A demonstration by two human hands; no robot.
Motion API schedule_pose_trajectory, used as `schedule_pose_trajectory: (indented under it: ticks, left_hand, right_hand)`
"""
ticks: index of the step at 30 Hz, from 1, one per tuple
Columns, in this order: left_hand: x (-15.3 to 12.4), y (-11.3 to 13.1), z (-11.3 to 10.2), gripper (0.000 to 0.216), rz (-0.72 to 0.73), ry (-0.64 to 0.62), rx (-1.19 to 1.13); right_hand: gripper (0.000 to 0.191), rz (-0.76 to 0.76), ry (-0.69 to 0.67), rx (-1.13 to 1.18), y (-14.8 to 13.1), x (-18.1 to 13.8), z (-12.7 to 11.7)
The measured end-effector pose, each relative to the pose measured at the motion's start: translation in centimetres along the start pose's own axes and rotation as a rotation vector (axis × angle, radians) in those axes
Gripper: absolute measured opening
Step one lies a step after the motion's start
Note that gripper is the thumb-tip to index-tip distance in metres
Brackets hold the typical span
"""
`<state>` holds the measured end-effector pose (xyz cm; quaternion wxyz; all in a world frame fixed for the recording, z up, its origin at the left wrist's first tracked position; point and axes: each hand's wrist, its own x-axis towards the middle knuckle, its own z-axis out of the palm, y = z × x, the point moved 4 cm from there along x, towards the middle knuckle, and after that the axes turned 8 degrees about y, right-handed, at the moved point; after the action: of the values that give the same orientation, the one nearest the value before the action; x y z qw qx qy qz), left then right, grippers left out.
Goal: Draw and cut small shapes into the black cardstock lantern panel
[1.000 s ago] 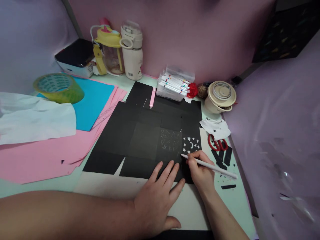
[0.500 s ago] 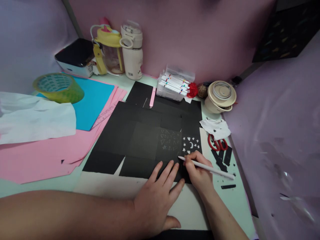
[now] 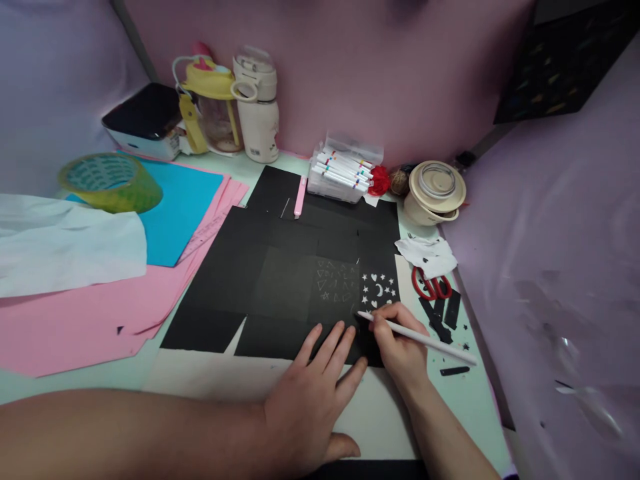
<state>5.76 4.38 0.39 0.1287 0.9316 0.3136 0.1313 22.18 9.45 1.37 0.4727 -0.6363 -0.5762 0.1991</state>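
Right hand [image 3: 400,343] has a white pen [image 3: 417,338] in a normal writing grip, fingers pressed together around the barrel near the front end, pinching it. The pen lies at a low slant, back end pointing off to the right over the worktop [image 3: 465,400], tip down on the black paper [image 3: 280,273] just below the little patch of white stars, hearts and a moon [image 3: 379,288]. Whether the tip actually touches the paper or floats a hair above it, I can't tell.

Left hand [image 3: 313,400] is flat on the sheet, palm down, fingers spread and laid out toward the pen tip. It holds nothing, just presses on the near edge of the black paper where it overlaps a white sheet [image 3: 210,373]. The fingertips end just beside the right hand, not quite touching it as far as I can see.

Next to the white cutout shapes there's a block of faint outlined triangles and stars [image 3: 337,283] on the black, left of the pen tip.

Other stuff around: red-handled scissors [image 3: 433,287] and black paper scraps [image 3: 443,313] to the right of the sheet, crumpled white paper [image 3: 427,253] above them, a round cream container with a clear lid [image 3: 435,190], a box of markers [image 3: 340,175], a pink craft knife [image 3: 300,197] on the far edge of the black paper. Left side has pink paper [image 3: 75,320], a blue sheet [image 3: 185,203], a roll of green tape [image 3: 110,181], plus two drink bottles [image 3: 235,103] at the back.
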Motion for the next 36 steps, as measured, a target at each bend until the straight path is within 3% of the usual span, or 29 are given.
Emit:
schedule_pose_trajectory:
  ticks: [3, 8, 33, 36]
  left_hand:
    - [-0.03, -0.06, -0.02, 0.090, -0.003, -0.009, -0.004]
    - [0.11, 0.00, -0.18, 0.090, -0.011, -0.043, -0.019]
    - [0.03, 0.02, -0.07, 0.091, 0.009, 0.010, 0.016]
    - [0.07, 0.03, -0.07, 0.091, 0.003, -0.007, 0.010]
  right_hand:
    - [0.019, 0.039, 0.035, 0.028, 0.28, 0.08, -0.16]
    - [0.019, 0.072, -0.034, -0.021, 0.20, 0.20, 0.16]
    - [0.016, 0.029, -0.111, -0.044, 0.16, 0.06, 0.35]
    - [0.016, 0.029, -0.060, -0.005, 0.15, 0.01, 0.13]
